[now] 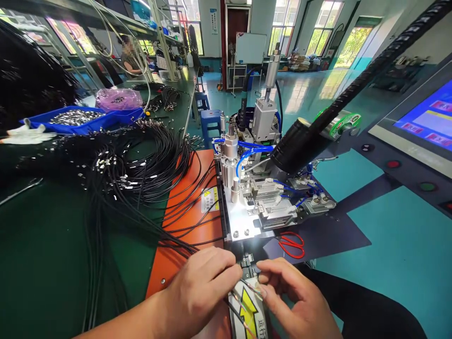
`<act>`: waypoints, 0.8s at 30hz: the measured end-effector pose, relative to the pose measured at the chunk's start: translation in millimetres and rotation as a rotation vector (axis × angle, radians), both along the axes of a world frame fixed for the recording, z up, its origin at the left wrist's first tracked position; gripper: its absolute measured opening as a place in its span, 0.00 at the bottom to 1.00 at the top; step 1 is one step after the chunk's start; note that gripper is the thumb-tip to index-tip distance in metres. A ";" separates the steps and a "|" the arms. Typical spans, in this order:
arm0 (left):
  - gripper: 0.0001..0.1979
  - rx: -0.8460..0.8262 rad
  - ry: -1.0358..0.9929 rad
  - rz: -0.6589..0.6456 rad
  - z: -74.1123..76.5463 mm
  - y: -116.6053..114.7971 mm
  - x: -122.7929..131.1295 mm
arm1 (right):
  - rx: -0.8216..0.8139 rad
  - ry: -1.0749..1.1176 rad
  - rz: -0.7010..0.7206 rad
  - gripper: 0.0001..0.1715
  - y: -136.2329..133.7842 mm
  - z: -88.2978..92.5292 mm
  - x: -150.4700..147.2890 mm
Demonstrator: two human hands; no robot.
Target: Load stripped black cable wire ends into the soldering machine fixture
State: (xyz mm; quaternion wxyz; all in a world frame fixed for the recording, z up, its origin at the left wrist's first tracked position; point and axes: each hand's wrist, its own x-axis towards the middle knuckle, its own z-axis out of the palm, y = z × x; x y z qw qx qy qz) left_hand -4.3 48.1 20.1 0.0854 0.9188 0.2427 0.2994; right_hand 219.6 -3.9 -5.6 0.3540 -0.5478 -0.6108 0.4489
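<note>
My left hand (212, 278) is closed around thin black cables (183, 249) at the front edge of the orange base plate (197, 174). Bared wire ends (250, 285) stick out past its fingers. The thumb and curled fingers of my right hand (294, 294) pinch at the tip of those wires. Below both hands is a white label with a yellow arrow (249, 308), and more stripped cable ends hang over it. Just ahead stands a small metal machine (261, 202) with air cylinders and blue hoses. A small feed fixture (247, 261) lies between my hands.
Bundles of black cable (141, 160) cover the green table on the left. Behind them is a blue tray (70, 120) of small metal parts. Red-handled scissors (292, 245) lie right of the machine. A control screen (429, 117) and a thick black arm (339, 108) stand at right.
</note>
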 end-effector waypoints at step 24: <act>0.04 -0.098 0.094 0.002 -9.9 -2.0 5.4 | -0.133 0.106 -0.088 0.13 -0.7 2.4 3.0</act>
